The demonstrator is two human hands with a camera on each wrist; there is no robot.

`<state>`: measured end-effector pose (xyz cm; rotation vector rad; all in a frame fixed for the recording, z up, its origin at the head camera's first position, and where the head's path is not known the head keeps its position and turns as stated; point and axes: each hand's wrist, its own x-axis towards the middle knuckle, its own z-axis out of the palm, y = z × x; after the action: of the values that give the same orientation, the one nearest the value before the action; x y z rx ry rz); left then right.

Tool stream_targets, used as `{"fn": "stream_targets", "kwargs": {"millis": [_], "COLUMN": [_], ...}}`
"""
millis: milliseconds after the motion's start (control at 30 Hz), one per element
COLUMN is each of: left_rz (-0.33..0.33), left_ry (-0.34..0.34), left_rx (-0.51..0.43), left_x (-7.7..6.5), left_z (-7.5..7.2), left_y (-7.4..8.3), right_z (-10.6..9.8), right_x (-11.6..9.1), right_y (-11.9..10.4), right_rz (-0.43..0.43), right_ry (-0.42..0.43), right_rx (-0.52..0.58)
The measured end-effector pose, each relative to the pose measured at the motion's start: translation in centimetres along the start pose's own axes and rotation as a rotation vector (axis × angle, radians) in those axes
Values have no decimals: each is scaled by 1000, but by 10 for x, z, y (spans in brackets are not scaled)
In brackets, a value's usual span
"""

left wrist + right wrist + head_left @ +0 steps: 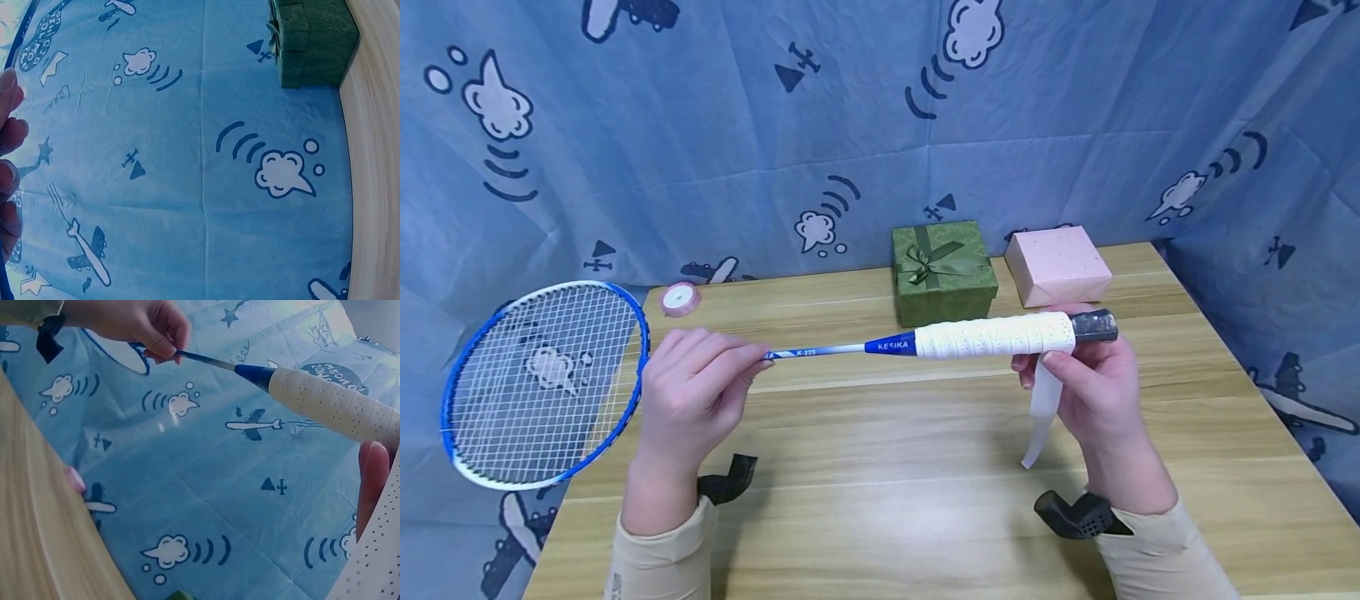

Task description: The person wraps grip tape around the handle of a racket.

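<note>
A blue and white badminton racket [891, 344] lies level across the head view, lifted above the table, its strung head at the left. My left hand [696, 387] pinches the thin shaft close to the racket head. At the handle end my right hand [1101, 387] holds the grip between thumb and fingers. White perforated grip tape [992, 336] is wound round most of the handle, and a black butt end [1095, 325] stays bare. A loose tail of the tape [1042, 408] hangs below my right thumb; in the right wrist view it runs down the right edge.
At the back of the wooden table [880, 500] stand a green gift box [947, 283] with a bow and a pink box [1060, 262]. A pink-edged ribbon roll [681, 299] lies at the back left. Behind hangs a blue patterned cloth [715, 125].
</note>
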<state>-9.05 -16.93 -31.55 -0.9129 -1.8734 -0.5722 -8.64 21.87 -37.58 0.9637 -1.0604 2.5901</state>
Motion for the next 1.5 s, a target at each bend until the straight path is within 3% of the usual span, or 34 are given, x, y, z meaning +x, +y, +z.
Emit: {"fn": "stream_targets", "kwargs": {"millis": [433, 800, 967, 1167, 1500], "left_rz": [-5, -12, -7, 16, 33], "left_ry": [-19, -54, -76, -49, -67], "left_rx": [62, 78, 51, 20, 19], "left_x": [2, -1, -1, -1, -3], "left_z": [0, -2, -3, -2, -2], "left_y": [2, 0, 0, -1, -2], "right_z": [0, 2, 2, 3, 2], "right_x": [-3, 1, 0, -1, 0], "right_y": [-2, -1, -2, -1, -1], "right_rz": [-11, -14, -11, -19, -12], "right_ry": [84, 32, 72, 112, 50], "right_rx": [-122, -86, -112, -116, -70]}}
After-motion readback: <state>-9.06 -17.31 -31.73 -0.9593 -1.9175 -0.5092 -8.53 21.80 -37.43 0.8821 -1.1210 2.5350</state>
